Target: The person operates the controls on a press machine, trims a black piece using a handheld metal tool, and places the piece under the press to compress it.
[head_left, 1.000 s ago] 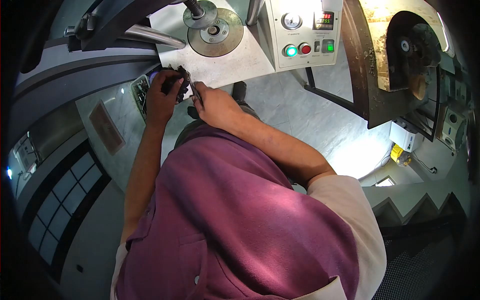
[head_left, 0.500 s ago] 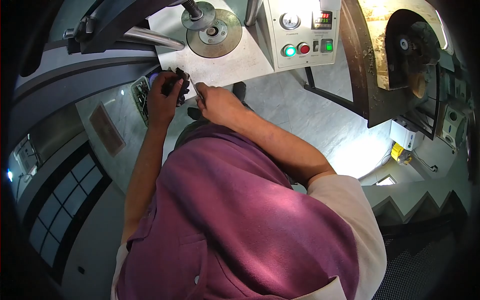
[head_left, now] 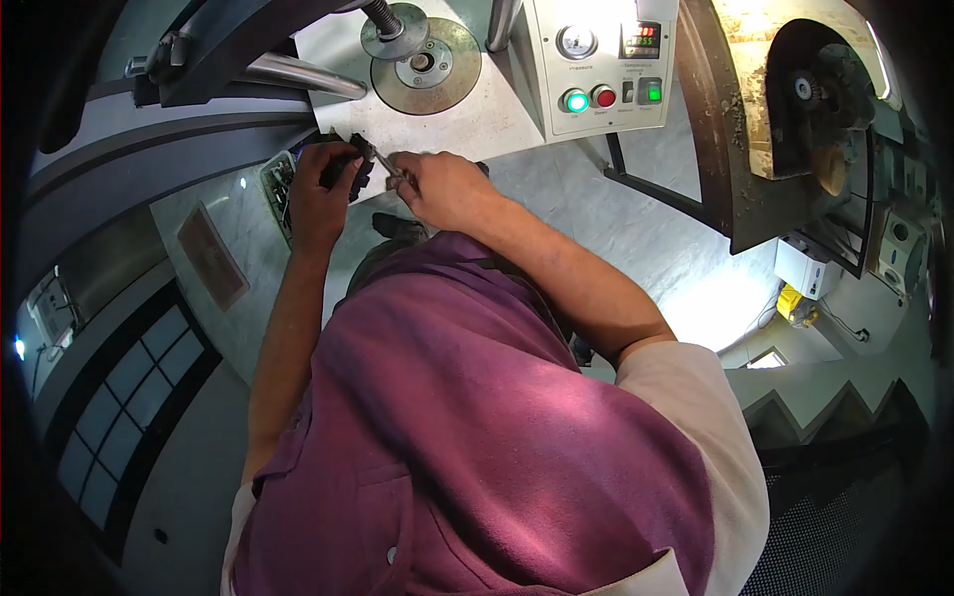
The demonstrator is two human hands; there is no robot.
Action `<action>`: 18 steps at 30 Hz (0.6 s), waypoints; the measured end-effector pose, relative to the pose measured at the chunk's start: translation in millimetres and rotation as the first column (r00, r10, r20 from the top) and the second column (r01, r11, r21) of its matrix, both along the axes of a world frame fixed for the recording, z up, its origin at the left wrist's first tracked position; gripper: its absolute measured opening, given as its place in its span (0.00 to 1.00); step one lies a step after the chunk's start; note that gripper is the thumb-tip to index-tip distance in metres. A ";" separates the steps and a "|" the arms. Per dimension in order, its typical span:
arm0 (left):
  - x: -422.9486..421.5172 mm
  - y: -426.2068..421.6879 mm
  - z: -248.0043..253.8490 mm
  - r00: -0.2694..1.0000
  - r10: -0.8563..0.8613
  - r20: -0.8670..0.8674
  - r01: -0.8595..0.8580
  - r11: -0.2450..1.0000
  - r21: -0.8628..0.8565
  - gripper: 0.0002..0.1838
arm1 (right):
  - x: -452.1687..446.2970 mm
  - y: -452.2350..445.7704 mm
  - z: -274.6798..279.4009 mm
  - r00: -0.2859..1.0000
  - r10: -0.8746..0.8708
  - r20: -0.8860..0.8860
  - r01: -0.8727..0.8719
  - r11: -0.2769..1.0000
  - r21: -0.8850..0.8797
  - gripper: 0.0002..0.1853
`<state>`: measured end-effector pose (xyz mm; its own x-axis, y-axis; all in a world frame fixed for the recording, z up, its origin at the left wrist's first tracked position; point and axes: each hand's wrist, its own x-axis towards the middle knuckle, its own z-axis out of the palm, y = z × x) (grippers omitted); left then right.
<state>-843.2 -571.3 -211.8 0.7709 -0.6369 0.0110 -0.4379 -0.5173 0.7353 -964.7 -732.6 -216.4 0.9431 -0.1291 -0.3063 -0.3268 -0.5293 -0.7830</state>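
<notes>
My left hand [head_left: 323, 189] is closed on a small dark, jagged-edged piece [head_left: 364, 179], thumb and fingers bent round it at the near left corner of the white machine table. What the piece is, I cannot make out. My right hand [head_left: 442, 189] grips a thin metal tool [head_left: 386, 163] whose tip points at the dark piece and seems to touch it. The tool's kind is unclear, as my fingers cover its rear part. Just left of my left hand is a tray [head_left: 279, 202] with small dark items.
Beyond my hands, a round metal plate [head_left: 452, 84] lies under a screw spindle [head_left: 395, 35]. A control panel [head_left: 556, 94] with a gauge, lit display and buttons stands to the right. Further right is a brown machine housing [head_left: 711, 129]. A dark frame beam [head_left: 229, 50] crosses the upper left.
My right hand has moved slightly up and right, and its tool now slants further toward the dark piece. My left hand has hardly moved.
</notes>
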 end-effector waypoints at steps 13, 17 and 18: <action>3.6 0.2 2.2 0.999 -0.015 -0.030 0.016 1.000 0.027 0.09 | -1.5 0.5 4.2 0.999 -0.038 0.005 0.038 0.998 0.043 0.15; 4.5 0.0 2.2 0.999 -0.034 -0.009 0.034 0.999 0.003 0.09 | -0.5 -1.8 0.2 0.999 -0.007 -0.041 0.006 1.000 -0.014 0.14; 4.2 0.6 1.8 0.999 -0.035 -0.010 0.035 0.999 0.003 0.09 | -0.4 -2.0 2.0 0.999 -0.006 -0.043 0.007 1.000 0.010 0.14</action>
<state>-839.0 -570.8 -210.0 0.7482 -0.6635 0.0010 -0.4482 -0.5043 0.7381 -965.1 -734.7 -214.5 0.9283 -0.1317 -0.3478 -0.3635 -0.5189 -0.7737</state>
